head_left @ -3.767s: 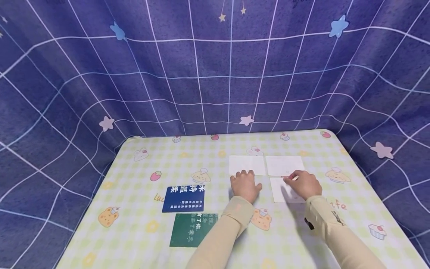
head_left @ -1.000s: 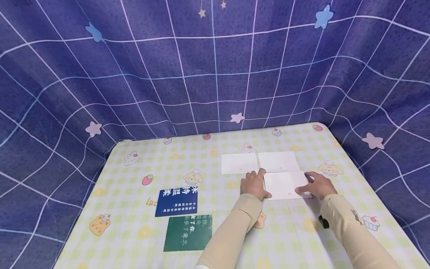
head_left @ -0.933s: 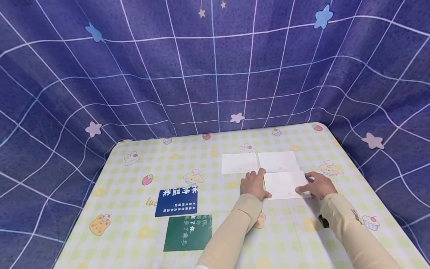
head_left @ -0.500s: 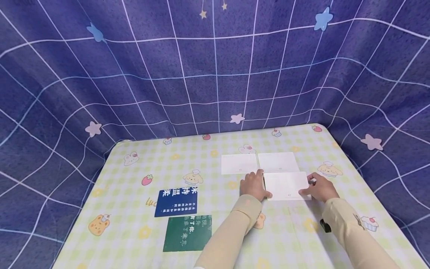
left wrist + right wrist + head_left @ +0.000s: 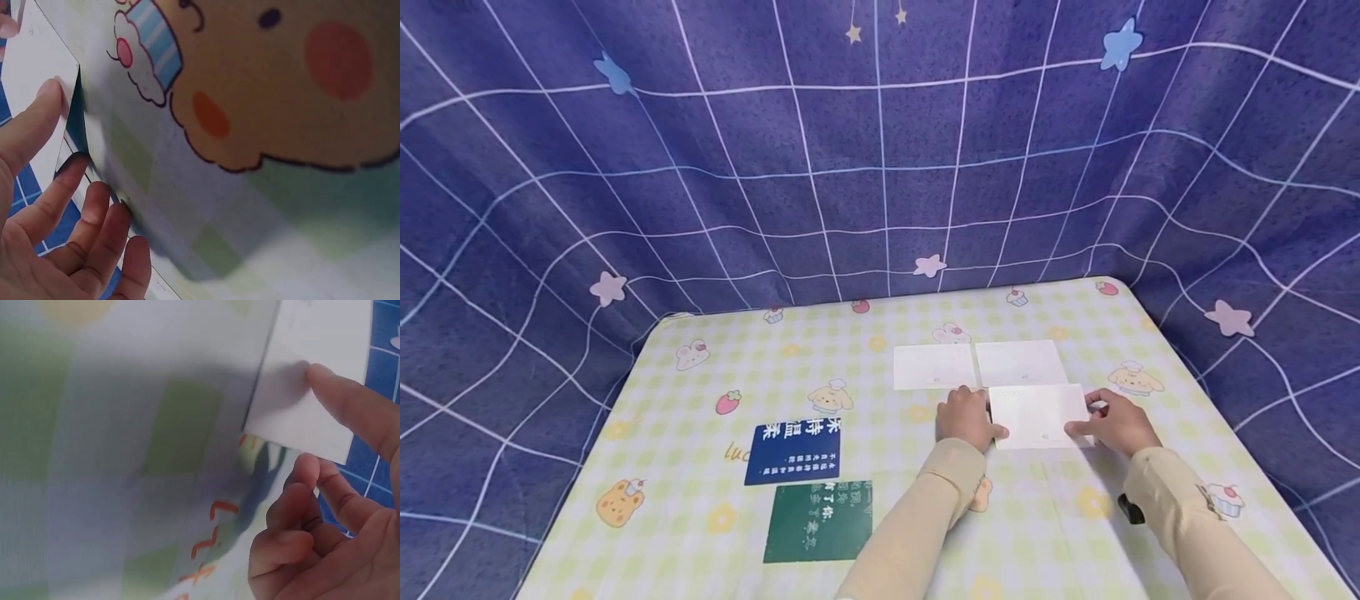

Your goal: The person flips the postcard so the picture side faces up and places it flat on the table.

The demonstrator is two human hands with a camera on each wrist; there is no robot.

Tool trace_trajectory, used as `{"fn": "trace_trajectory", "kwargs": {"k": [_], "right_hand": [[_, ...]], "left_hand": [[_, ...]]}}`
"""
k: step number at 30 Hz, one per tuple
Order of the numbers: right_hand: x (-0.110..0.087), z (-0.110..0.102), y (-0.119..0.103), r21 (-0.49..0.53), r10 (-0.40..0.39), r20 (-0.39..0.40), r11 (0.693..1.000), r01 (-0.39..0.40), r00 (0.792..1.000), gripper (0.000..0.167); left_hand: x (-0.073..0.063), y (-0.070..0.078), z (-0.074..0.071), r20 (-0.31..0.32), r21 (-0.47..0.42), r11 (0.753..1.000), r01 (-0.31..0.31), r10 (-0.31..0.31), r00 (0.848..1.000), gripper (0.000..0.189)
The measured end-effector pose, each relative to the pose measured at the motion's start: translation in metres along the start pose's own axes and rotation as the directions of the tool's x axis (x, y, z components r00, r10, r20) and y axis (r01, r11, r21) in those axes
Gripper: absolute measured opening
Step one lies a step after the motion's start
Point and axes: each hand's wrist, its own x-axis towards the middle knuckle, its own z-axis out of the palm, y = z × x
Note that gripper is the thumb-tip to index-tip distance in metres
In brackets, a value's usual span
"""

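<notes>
A postcard (image 5: pixel 1037 412), white side up, lies between my hands on the table's near right part, tilted slightly, with a dark teal underside showing in the left wrist view. My left hand (image 5: pixel 966 417) pinches its left end, thumb (image 5: pixel 47 109) on the white face and index fingertip at the edge below. At the right end my right hand (image 5: pixel 1116 421) grips it the same way, thumb (image 5: pixel 337 384) on top and fingers curled under the edge. Two more white postcards, the left one (image 5: pixel 934 367) and the right one (image 5: pixel 1021 362), lie side by side just behind.
A blue card (image 5: pixel 793 452) with white characters lies left of centre, and a green card (image 5: pixel 818 522) sits nearer the front. The table (image 5: pixel 655 400) wears a checked cartoon cloth. A blue curtain (image 5: pixel 880 208) surrounds its back and sides.
My left hand has moved right to the postcard's left end, and my right hand has shifted from its back edge to its right end. Over the last second its right end has risen slightly.
</notes>
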Motion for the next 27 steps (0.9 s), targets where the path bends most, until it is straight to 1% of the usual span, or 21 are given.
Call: {"fn": "trace_trajectory", "kwargs": {"k": [2,4,9,13,19,27], "right_hand": [[0.000,-0.001,0.001,-0.009,0.011,0.015,1.000,-0.010,1.000,0.068],[0.000,-0.001,0.002,-0.023,0.014,0.026,1.000,-0.013,1.000,0.068],[0.000,0.004,0.005,-0.038,0.001,0.021,0.999,0.000,1.000,0.051],[-0.001,0.009,0.008,-0.034,-0.007,-0.004,0.999,0.007,1.000,0.046],[-0.002,0.010,0.009,-0.034,-0.024,-0.012,0.999,0.023,1.000,0.048],[-0.007,0.009,0.003,-0.033,-0.013,-0.025,0.999,0.013,1.000,0.048]], "left_hand": [[-0.002,0.000,-0.001,-0.002,0.006,1.000,0.000,0.000,1.000,0.042],[-0.003,0.001,-0.002,-0.006,-0.005,1.000,0.002,-0.002,1.000,0.041],[-0.006,0.002,-0.002,-0.015,-0.038,0.999,0.002,-0.003,1.000,0.037],[-0.007,0.002,-0.002,-0.026,-0.059,0.998,-0.011,0.009,1.000,0.030],[-0.006,0.002,-0.004,-0.032,-0.072,0.997,-0.026,0.024,0.999,0.039],[-0.007,0.000,-0.010,-0.027,-0.063,0.998,-0.024,0.023,0.999,0.041]]}}
